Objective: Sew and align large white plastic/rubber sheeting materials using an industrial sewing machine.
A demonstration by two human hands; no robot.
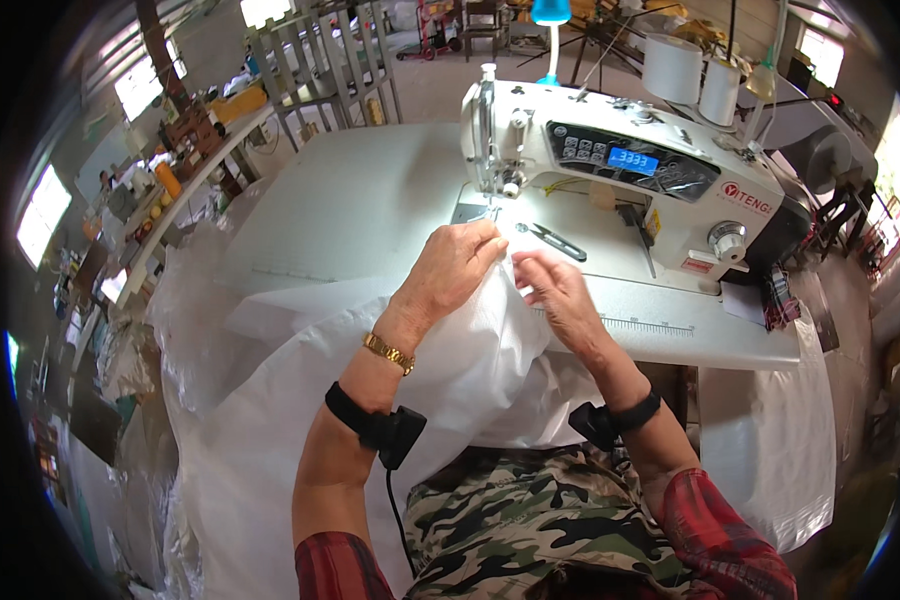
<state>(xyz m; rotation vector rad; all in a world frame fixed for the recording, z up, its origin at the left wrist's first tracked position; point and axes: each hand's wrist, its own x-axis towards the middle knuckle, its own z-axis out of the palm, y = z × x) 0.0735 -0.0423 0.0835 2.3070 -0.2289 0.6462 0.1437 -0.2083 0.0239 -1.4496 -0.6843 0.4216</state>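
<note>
White sheet material (pixel 440 370), thin and slightly see-through, drapes from the sewing machine bed over my lap. My left hand (pixel 448 265) is closed, pinching a gathered edge of it just in front of the needle area. Close beside it on the right, my right hand (pixel 562 300) has its fingers curled in at the same edge; whatever lies between its fingertips is too small to make out. The white sewing machine (pixel 610 150) stands beyond both hands, its needle lamp lit. Small black thread snips (pixel 558 242) lie on the bed behind my right hand.
White thread cones (pixel 672 70) stand behind the machine. A long cluttered bench (pixel 195 170) and a grey metal rack (pixel 330 65) are at the far left. Clear plastic sheeting (pixel 205 310) hangs over the table's left side. More white material (pixel 770 440) hangs at the right.
</note>
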